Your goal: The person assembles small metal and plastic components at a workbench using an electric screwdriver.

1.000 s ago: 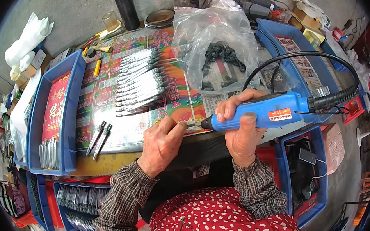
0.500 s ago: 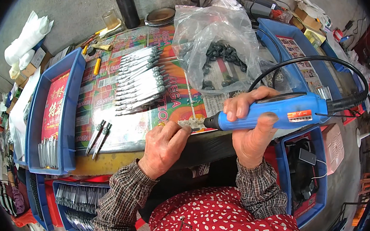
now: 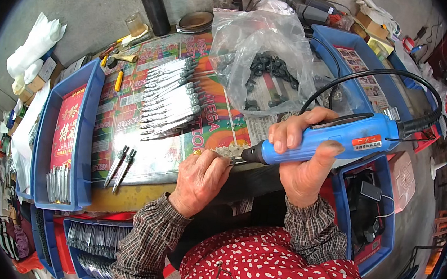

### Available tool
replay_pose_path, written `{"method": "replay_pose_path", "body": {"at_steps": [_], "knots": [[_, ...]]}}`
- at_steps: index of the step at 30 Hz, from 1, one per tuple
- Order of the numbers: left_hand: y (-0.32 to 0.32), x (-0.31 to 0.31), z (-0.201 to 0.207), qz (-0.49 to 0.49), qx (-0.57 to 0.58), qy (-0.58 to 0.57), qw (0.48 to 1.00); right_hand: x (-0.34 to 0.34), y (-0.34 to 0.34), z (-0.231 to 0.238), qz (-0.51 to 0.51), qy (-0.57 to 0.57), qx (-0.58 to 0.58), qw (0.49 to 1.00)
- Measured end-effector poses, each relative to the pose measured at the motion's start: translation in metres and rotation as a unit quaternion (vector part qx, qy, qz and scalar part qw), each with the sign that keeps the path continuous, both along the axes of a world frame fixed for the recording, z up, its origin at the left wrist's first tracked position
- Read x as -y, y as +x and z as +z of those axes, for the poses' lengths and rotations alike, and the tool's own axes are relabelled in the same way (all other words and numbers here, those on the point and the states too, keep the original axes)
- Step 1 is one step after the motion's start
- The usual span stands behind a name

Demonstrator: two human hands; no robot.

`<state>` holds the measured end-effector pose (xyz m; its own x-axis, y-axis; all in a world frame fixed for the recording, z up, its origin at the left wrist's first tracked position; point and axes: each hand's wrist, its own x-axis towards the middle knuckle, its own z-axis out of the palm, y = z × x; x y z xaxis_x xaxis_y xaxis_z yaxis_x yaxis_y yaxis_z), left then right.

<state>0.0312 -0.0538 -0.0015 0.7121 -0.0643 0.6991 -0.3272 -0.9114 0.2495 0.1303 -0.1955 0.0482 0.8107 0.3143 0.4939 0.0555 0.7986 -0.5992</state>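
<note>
My right hand (image 3: 302,175) wraps round the blue body of an electric screwdriver (image 3: 329,144), thumb lying along its near side. The tool lies nearly level, its black nose pointing left at my other hand. My left hand (image 3: 198,182) is closed in a pinch by the table's front edge. A small grey end shows past its fingertips, right by the screwdriver's tip; the rest of that piece is hidden. Left of it, two slim silver rods with dark ends (image 3: 124,170) lie side by side. Farther back sits a stack of similar silver rods (image 3: 171,103).
A clear plastic bag (image 3: 233,31) with black parts lies at the back. Blue trays (image 3: 87,127) stand left, right and below the table. The screwdriver's black cable (image 3: 389,72) loops over the right side. A black flask (image 3: 154,6) stands at the far edge.
The screwdriver's nose has come slightly left and down, closer to my left fingertips. A small grey end now shows there. The right thumb has shifted slightly along the tool.
</note>
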Motion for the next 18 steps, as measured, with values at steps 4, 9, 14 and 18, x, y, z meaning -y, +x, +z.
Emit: {"method": "replay_pose_path", "body": {"at_steps": [4, 9, 14, 18], "knots": [[-0.0005, 0.0003, 0.0014, -0.007, 0.002, -0.001, 1.000, 0.0003, 0.0004, -0.0002, 0.006, -0.004, 0.001, 1.000], [-0.0002, 0.0010, 0.0020, 0.000, -0.002, 0.000, 1.000, -0.0005, 0.0001, -0.0001, 0.006, -0.005, 0.001, 1.000], [0.0009, 0.0025, 0.0069, 0.002, -0.001, 0.006, 1.000, -0.0010, 0.0009, -0.0012, 0.001, -0.009, 0.007, 1.000], [0.0000, 0.0010, 0.0031, -0.003, -0.011, 0.003, 1.000, -0.0013, 0.0006, -0.0030, -0.001, -0.011, 0.001, 1.000]]}}
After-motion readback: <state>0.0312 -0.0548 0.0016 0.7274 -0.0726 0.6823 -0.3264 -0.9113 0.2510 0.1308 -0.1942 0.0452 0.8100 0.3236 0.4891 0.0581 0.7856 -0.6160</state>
